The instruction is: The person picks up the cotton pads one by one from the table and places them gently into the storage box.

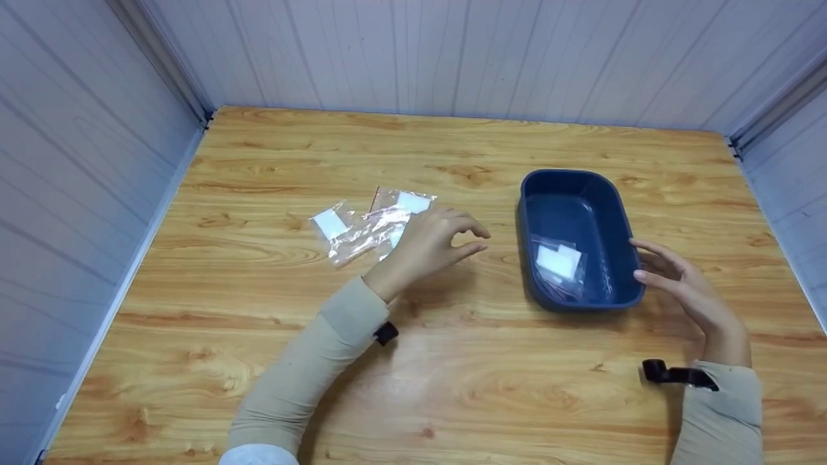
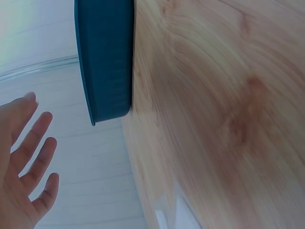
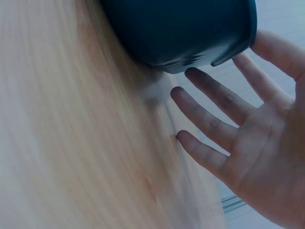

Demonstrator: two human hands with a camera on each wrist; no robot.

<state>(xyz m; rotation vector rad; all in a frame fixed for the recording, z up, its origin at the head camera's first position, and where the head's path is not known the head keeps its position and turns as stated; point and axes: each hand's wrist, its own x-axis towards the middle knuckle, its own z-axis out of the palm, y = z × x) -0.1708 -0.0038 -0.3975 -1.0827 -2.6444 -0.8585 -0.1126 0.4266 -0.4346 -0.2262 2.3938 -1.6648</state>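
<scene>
My left hand (image 1: pixel 431 242) hovers above the wooden table with fingers loosely bent and nothing held. Partly beneath it lie several clear plastic bags with white pieces inside: one bag (image 1: pixel 331 224) on the left, another bag (image 1: pixel 413 202) behind, and others overlapping, partly covered by the hand. A dark blue plastic bin (image 1: pixel 575 242) stands to the right, with more bagged white pieces (image 1: pixel 559 261) in its near end. My right hand (image 1: pixel 694 294) is at the bin's right side, thumb and index fingertips at its rim, the other fingers (image 3: pixel 205 119) extended beside its wall.
The wooden table (image 1: pixel 439 387) is bounded by a pale panelled wall (image 1: pixel 413 58) at the back and walls at both sides. Black camera mounts (image 1: pixel 678 374) sit at both wrists, over beige sleeves.
</scene>
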